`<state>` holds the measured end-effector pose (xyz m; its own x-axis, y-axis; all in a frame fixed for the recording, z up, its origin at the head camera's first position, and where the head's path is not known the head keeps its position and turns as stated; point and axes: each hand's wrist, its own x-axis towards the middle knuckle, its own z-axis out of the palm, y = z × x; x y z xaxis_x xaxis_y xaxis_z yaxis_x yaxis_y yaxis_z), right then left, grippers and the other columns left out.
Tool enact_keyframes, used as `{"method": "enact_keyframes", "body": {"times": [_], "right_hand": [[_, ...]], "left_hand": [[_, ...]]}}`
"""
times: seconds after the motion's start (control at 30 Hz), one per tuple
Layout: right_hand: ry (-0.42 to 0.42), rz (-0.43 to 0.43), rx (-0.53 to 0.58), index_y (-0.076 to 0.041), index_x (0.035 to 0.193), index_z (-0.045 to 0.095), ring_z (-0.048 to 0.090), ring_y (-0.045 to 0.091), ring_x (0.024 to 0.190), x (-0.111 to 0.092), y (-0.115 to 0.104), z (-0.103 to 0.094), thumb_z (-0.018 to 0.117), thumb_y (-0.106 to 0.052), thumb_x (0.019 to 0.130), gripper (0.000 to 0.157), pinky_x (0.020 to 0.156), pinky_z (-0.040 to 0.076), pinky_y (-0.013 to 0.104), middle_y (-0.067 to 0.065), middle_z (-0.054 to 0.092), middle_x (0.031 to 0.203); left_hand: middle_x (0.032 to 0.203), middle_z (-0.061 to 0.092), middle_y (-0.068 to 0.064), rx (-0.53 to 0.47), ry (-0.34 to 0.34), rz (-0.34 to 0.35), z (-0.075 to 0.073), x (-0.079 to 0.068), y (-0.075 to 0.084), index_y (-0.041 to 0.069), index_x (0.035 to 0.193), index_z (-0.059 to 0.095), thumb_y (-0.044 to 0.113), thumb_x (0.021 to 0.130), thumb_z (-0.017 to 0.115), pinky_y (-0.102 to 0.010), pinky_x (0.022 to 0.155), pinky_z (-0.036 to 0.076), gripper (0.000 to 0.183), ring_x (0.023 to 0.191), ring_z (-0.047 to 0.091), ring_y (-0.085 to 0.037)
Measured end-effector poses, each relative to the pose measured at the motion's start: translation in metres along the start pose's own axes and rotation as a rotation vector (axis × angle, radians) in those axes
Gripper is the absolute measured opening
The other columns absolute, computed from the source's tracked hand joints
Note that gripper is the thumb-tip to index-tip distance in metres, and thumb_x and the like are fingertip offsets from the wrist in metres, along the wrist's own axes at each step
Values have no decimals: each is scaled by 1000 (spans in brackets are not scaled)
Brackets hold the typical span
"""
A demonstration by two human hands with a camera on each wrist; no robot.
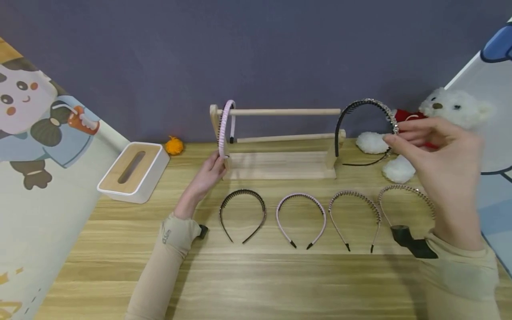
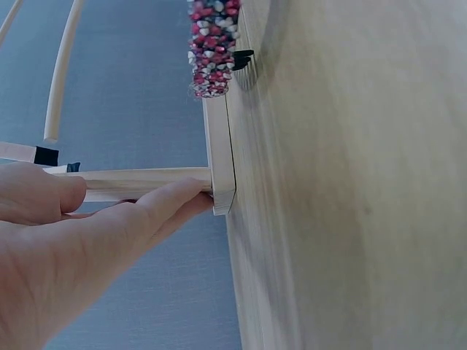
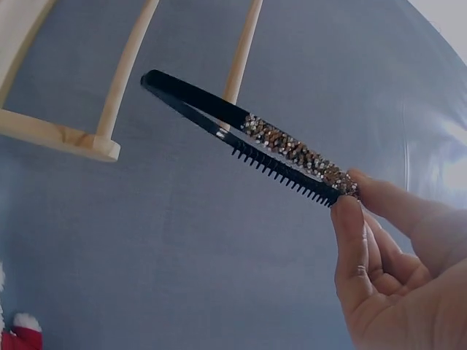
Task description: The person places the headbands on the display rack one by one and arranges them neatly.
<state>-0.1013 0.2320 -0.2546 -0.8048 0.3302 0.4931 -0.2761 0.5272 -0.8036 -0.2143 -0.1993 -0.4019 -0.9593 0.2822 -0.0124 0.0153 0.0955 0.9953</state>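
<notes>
My right hand pinches a black headband between thumb and fingertips. It has glittery beads on the outside and comb teeth inside, and is held up beside the right end of a wooden rack. At the rack's left end, my left hand holds the upright, thumb and fingers on either side of it in the left wrist view. A pink headband hangs on the rack's bars just above that hand. Before the rack lie a dark headband, a pale pink headband and two beaded headbands, partly behind the right wrist's gear.
A white tissue box with a wooden lid stands left, near a small orange ornament. A white plush bear sits behind my right hand. A dark wall rises behind the rack.
</notes>
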Motion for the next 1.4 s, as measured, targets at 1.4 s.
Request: {"method": "enact_keyframes", "body": {"times": [1.4], "right_hand": [[-38, -135, -27, -2, 113, 82, 65, -1, 78, 18, -24, 63, 91, -11, 89, 28, 75, 50, 15, -27, 66, 83]], "left_hand": [[91, 38, -8, -7, -7, -5, -2, 1, -1, -13, 145, 37, 15, 120, 31, -22, 64, 33, 38, 72, 32, -10]]}}
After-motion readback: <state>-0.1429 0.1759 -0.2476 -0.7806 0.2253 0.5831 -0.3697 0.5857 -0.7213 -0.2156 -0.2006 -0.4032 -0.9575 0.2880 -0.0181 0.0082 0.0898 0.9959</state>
